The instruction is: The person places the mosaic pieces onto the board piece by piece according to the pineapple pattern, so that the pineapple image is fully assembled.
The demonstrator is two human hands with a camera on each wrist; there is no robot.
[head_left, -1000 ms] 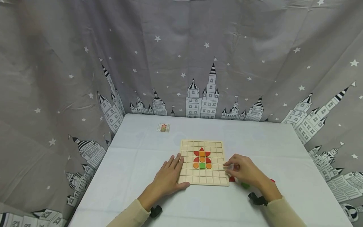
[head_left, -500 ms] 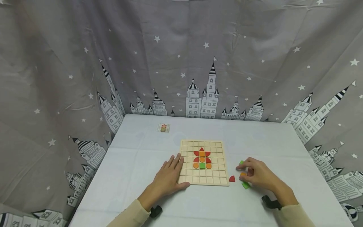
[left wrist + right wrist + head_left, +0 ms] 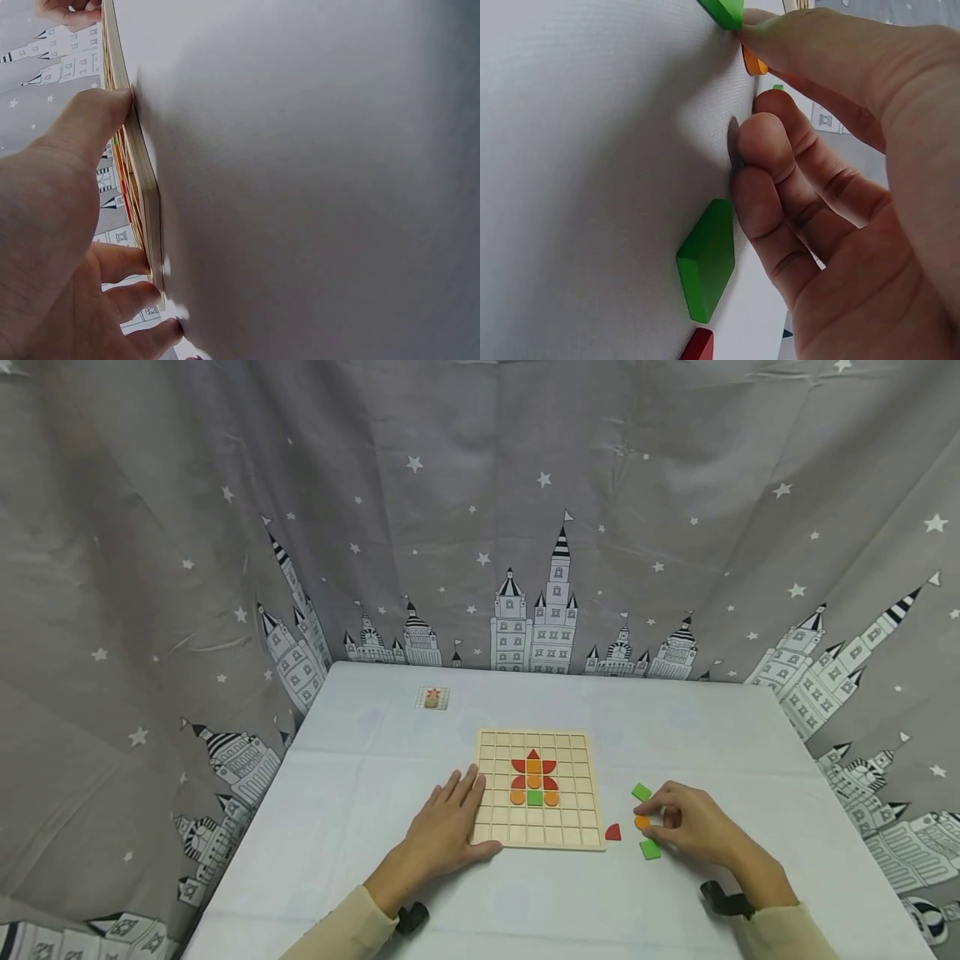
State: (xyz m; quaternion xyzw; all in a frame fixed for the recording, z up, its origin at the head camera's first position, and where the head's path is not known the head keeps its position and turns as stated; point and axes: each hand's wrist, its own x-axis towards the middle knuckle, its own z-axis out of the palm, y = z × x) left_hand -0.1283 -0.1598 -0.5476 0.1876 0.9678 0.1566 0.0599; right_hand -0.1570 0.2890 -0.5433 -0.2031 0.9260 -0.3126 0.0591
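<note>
A square wooden grid board [image 3: 573, 835] lies on the white table, bearing a flower-like pattern of red, orange and green pieces. My left hand [image 3: 447, 818] rests along its left edge, fingers spread, thumb at the near corner; in the left wrist view the thumb and fingertips touch the board's side [image 3: 148, 202]. Right of the board, my right hand [image 3: 690, 822] pinches an orange disc [image 3: 641, 821] between thumb and index finger, low at the table. Green squares [image 3: 641, 792] lie around that hand. Its other fingers are curled in the right wrist view.
A red quarter-circle [image 3: 613, 832] lies just off the board's right edge. Another green piece [image 3: 709, 259] and a red piece [image 3: 699, 345] lie under the right hand. A small pattern card [image 3: 432, 697] lies at the back left. A grey curtain [image 3: 450, 527] hangs behind.
My right hand has moved right, away from the board's edge, and its thumb and finger have come together at the orange disc. The left hand has stayed on the board.
</note>
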